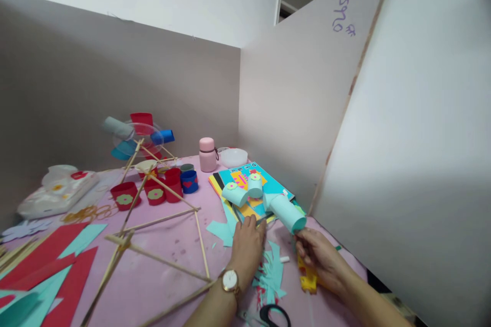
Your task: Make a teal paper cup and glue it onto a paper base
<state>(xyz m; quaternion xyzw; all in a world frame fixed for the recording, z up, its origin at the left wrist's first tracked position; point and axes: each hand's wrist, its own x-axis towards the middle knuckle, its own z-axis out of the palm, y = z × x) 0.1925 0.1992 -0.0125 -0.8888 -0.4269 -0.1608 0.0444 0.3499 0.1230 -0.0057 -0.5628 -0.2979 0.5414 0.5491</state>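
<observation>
The right hand (pixel 320 255) pinches the near end of a light-blue paper tube (pixel 287 211), at the near right side of a colourful pad (pixel 279 182) on the counter (pixel 169 281). The left hand (pixel 248 240), fingers loosely spread, is at the pad's near edge. Cover lettering: too small to read. Purple handwriting (pixel 341 16) on the right panel (pixel 291 76): not reliably legible.

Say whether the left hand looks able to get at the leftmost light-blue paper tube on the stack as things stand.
Probably yes: the left hand is close in front of the light-blue paper tube, and nothing upright appears to stand between them.
</observation>
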